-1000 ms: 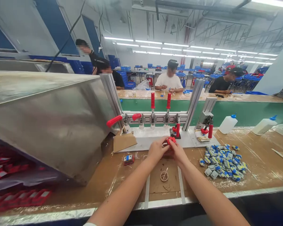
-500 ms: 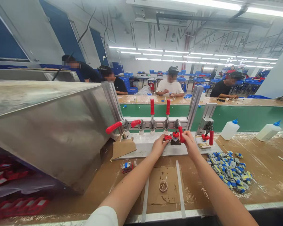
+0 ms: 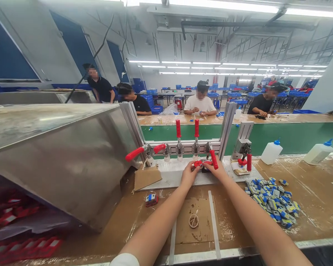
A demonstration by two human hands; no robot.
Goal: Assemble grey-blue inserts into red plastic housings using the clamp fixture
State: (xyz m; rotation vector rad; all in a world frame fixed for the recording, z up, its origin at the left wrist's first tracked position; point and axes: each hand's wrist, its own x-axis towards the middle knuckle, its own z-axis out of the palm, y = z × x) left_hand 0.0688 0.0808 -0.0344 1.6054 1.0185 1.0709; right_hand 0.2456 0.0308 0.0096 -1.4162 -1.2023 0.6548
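Both my hands reach to the white jig plate at the back of the brown bench. My left hand pinches a small red part against a dark fixture on the plate. My right hand is closed beside it, fingers on the same red part under the tilted red handle of a toggle clamp. A row of red-handled toggle clamps stands on the aluminium rail behind. A pile of small blue and grey parts lies to the right of my right forearm.
A big steel hopper fills the left. A single blue and red part and a small round cup lie on the bench. Two white glue bottles stand at the right. Across the green conveyor, several people sit working.
My hands carried the red part from the bench in front of the plate forward to the fixture. The clamp handle by my right hand has tilted down from upright.
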